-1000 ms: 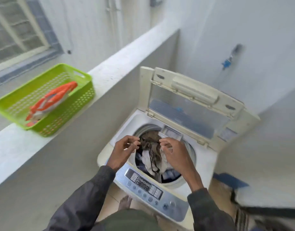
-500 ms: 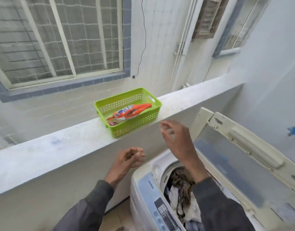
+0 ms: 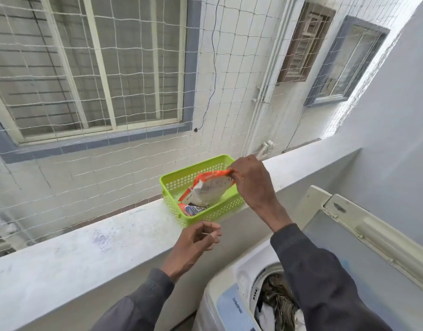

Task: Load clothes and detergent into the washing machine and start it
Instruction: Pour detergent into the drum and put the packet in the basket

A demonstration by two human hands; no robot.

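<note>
An orange and white detergent pouch (image 3: 209, 188) hangs partly lifted inside the green basket (image 3: 172, 187) on the ledge. My right hand (image 3: 249, 181) pinches the pouch by its top edge. My left hand (image 3: 197, 238) hovers in front of the ledge below the basket, fingers loosely curled and holding nothing. The white top-loading washing machine (image 3: 229, 304) stands at the lower right with its lid (image 3: 363, 237) raised. Clothes (image 3: 277, 304) lie in its drum, partly hidden by my right sleeve.
The white concrete ledge (image 3: 86, 249) runs from the lower left to the right wall. Behind it a string net (image 3: 134, 68) covers the opening, with a tiled wall and windows beyond. A grey wall (image 3: 396, 139) rises to the right of the machine.
My view has swung up from the drum to the ledge. My right hand has reached the basket and taken hold of the pouch, lifting its top. My left hand stays low.
</note>
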